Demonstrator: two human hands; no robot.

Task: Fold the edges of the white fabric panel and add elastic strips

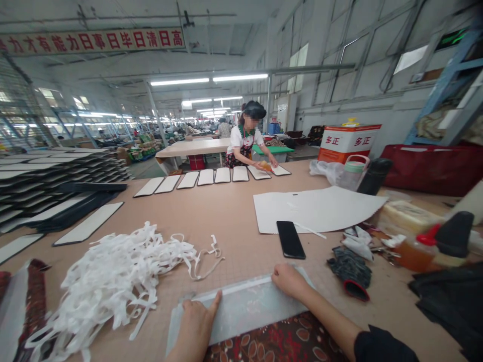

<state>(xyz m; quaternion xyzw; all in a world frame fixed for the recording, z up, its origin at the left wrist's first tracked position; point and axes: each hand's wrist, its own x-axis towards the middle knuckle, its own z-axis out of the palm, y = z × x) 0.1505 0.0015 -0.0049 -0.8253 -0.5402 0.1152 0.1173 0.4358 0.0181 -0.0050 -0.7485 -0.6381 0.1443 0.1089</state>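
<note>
My left hand point(198, 319) rests on the left part of a pale translucent sheet point(241, 314), its thumb stretched out and apart from the other fingers, which are partly hidden. Along the far edge of the sheet runs a narrow white strip point(245, 288). At the strip's right end my right hand point(290, 281) is closed, with the fingers pinched on it. Dark brown fabric with a red leaf pattern point(271, 342) shows under the near edge of the sheet. A heap of tangled white strips point(121, 271) lies to the left of my hands.
A black phone point(290, 239) overlaps a large white board point(317, 208). At right are a dark glove point(350, 274) and a red-capped bottle point(418, 249). White panels point(188, 180) line the far edge, where a co-worker point(247, 138) bends over. Panel stacks point(56, 173) stand left.
</note>
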